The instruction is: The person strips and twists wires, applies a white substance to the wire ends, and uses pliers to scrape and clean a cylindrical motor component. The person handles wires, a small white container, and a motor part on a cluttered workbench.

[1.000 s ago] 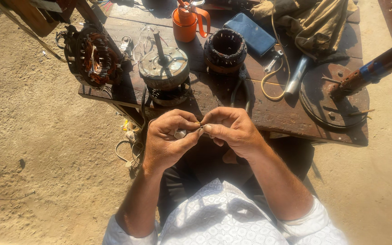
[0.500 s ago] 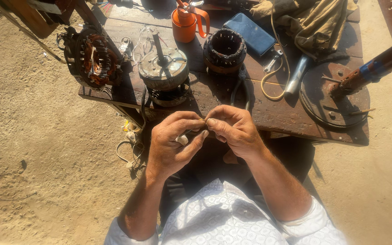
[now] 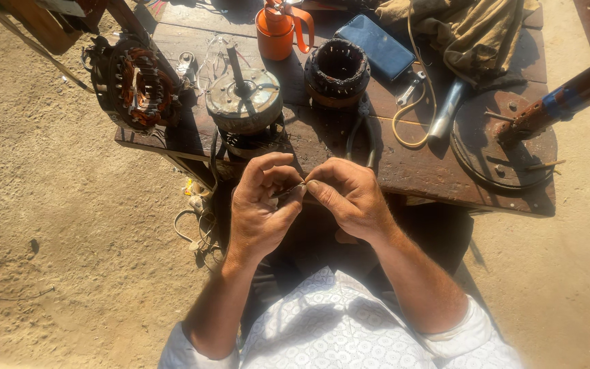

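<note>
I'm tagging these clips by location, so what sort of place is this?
Probably an outdoor, makeshift motor repair spot. A worn wooden bench stands on bare sandy ground, carrying a copper-wound stator, a round motor housing and an orange oil can.

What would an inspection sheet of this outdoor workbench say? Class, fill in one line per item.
Surface: dark, worn wooden table in sunlight.
Job's things: a small thin piece, too small to identify, pinched between both hands.
Clutter: orange can, round motor part with shaft, copper-wound ring, dark ring, phone, cloth, rusty disc.
Grippers: left hand and right hand meet at the fingertips.
Cables: yellowish cord looped on the table.
Surroundings: sandy ground.
</note>
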